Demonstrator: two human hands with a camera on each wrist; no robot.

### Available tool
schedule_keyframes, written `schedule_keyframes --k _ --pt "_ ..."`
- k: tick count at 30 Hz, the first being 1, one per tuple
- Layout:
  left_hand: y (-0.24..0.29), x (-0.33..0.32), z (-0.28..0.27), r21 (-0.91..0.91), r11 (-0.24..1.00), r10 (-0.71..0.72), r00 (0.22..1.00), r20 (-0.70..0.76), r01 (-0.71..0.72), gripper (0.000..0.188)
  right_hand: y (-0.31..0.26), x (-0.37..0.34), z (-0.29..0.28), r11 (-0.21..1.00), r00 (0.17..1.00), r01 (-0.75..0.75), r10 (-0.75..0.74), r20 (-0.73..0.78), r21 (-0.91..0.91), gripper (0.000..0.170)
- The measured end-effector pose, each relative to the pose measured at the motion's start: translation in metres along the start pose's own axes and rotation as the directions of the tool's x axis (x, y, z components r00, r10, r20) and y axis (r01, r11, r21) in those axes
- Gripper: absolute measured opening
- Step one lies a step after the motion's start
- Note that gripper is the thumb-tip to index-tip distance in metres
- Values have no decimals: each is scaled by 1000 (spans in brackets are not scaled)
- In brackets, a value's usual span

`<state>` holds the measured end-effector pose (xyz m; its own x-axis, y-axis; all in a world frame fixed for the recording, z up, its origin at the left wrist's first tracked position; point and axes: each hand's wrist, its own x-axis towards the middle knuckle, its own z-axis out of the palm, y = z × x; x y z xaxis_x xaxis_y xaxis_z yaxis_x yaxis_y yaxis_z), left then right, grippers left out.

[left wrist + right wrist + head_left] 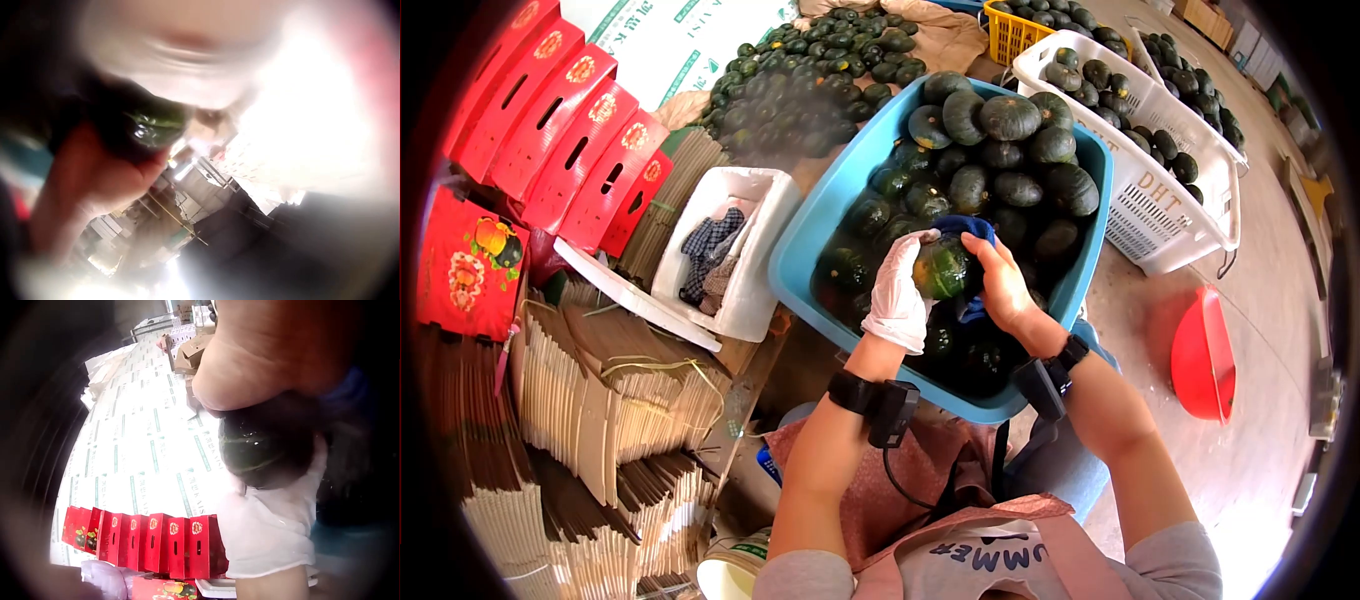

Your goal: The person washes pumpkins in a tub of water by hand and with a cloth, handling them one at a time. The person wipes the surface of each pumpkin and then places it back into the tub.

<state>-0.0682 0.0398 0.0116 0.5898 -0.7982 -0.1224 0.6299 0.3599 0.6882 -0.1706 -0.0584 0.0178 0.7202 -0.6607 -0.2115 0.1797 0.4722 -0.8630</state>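
Observation:
Over the blue tub (797,250), my left hand (898,297), in a white glove, grips a wet dark green pumpkin (943,268) with lighter stripes. My bare right hand (1003,284) holds a blue cloth (972,226) against the pumpkin's other side, thumb toward the top. In the right wrist view the glove (267,528) cups the pumpkin (250,453) from the side opposite the bare hand. The left wrist view is blurred, with the pumpkin's shiny skin (153,128) between both hands. Several more pumpkins (1000,190) fill the tub around and beyond my hands.
White crates (1165,215) of pumpkins stand right of the tub, near a red basin (1203,355). At left are a foam box (745,195) with cloths, red cartons (565,140) and stacked flat cardboard (570,400). A pumpkin pile (810,85) lies behind.

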Motion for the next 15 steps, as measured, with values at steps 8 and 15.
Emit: schedule_keyframes --k 8,15 --pt "-1 -3 -3 706 575 196 908 371 -413 80 -14 11 -11 887 956 -269 292 -4 376 29" --pt "6 0 -2 956 -30 310 907 285 -291 74 18 2 -10 625 947 298 -285 144 -721 60"
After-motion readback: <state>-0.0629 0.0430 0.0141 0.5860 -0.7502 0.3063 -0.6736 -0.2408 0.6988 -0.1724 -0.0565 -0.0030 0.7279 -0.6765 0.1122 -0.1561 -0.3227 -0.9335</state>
